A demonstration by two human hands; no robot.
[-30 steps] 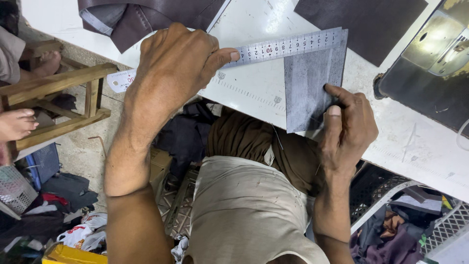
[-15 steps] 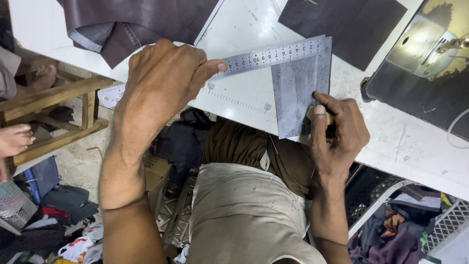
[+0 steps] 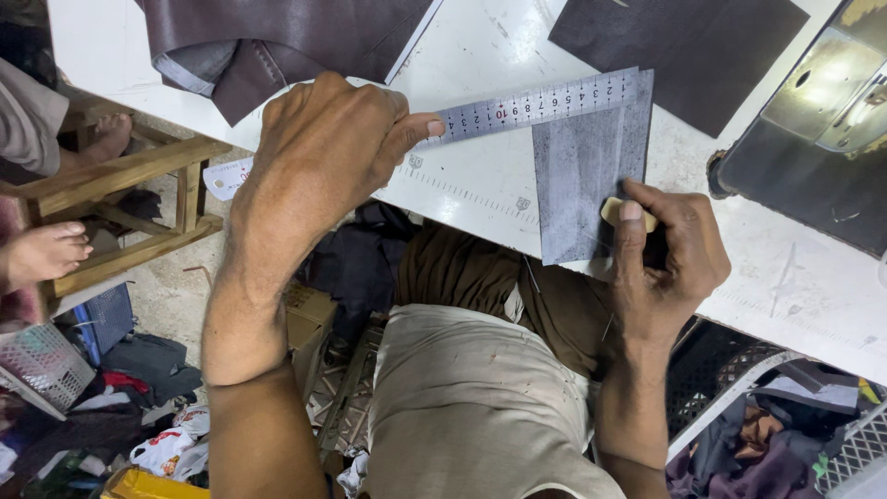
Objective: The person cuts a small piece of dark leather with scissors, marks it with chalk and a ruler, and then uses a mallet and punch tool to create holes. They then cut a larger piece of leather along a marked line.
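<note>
My left hand (image 3: 323, 152) presses down on a steel ruler (image 3: 540, 103) that lies across the white table (image 3: 480, 46). The ruler runs along the top edge of a grey leather rectangle (image 3: 582, 162). My right hand (image 3: 670, 259) pinches a small pale piece of chalk (image 3: 617, 212) against the lower right edge of that grey piece. Part of the ruler is hidden under my left hand.
Dark brown leather pieces lie at the back left (image 3: 277, 37) and back right (image 3: 684, 46). A sewing machine (image 3: 822, 120) stands at the right. A wooden stool (image 3: 120, 185) and another person's bare feet (image 3: 46, 254) are at the left. Cloth scraps and baskets (image 3: 42, 365) fill the floor.
My right hand has slid a little up along the grey piece's right edge with the chalk. My left hand keeps the ruler held down.
</note>
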